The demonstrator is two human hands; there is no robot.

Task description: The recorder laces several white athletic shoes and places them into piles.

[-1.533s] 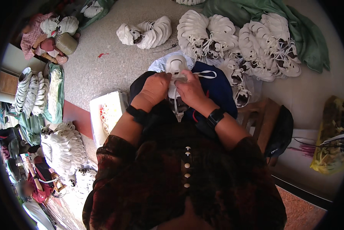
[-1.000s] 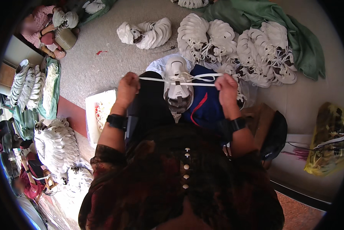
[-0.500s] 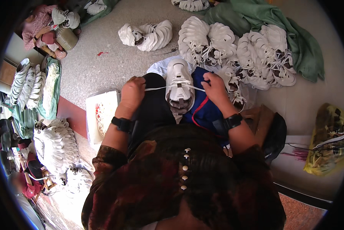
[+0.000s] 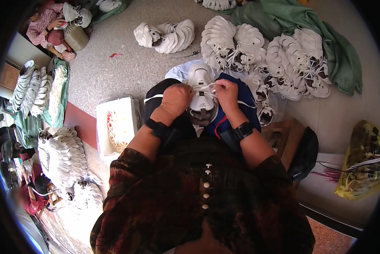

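Note:
A white shoe upper (image 4: 203,103) with a brown-grey heel part lies between my knees, toe end pointing away from me. A white shoelace (image 4: 243,103) runs across its eyelets, and its loose ends trail over both of my thighs. My left hand (image 4: 178,97) is closed at the upper's left edge, knuckles up, with the lace at its fingertips. On the right edge, my right hand (image 4: 226,91) pinches the lace between thumb and forefinger. The fingertips of my left hand are partly hidden.
A white box (image 4: 132,122) of laces stands by my left knee. Bundles of white uppers (image 4: 232,42) lie ahead on the floor, near a green cloth (image 4: 279,19). A wooden stool (image 4: 283,131) is at my right. Further bundles (image 4: 62,158) and other people are at left.
Both hands have come inward from either side of the upper to its eyelets. The lace, stretched taut sideways before, now lies with loose ends over my thighs.

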